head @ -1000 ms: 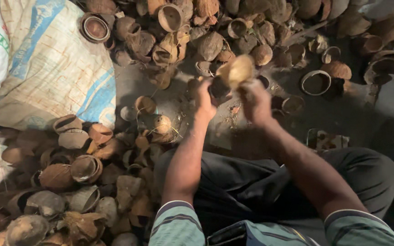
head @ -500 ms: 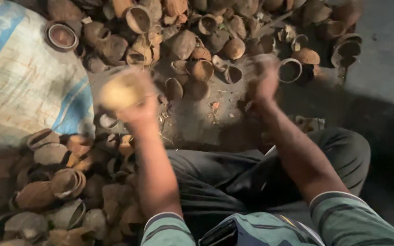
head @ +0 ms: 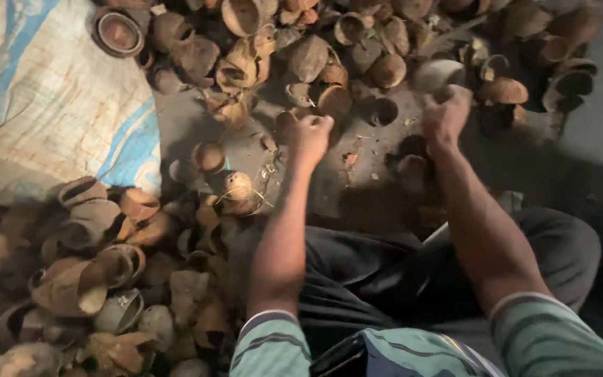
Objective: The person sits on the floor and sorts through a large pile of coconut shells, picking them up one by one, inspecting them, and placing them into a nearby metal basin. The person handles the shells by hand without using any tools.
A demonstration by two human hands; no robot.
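My right hand reaches forward and grips a pale, blurred coconut shell half at the near edge of the far heap of coconut shells. My left hand hovers over the bare floor patch in front of me. Its fingers are curled into a fist with nothing visible in it. It is nearest a small shell half just beyond the knuckles. Both forearms stretch out from striped green sleeves.
A second heap of shell halves lies at my lower left. A white woven sack with blue stripes covers the upper left. A husked piece with loose fibres sits left of my arm. My dark-trousered legs are folded below.
My left hand, which held a shell out to the left, has come back to the middle without it. My right hand has stretched farther toward the far heap.
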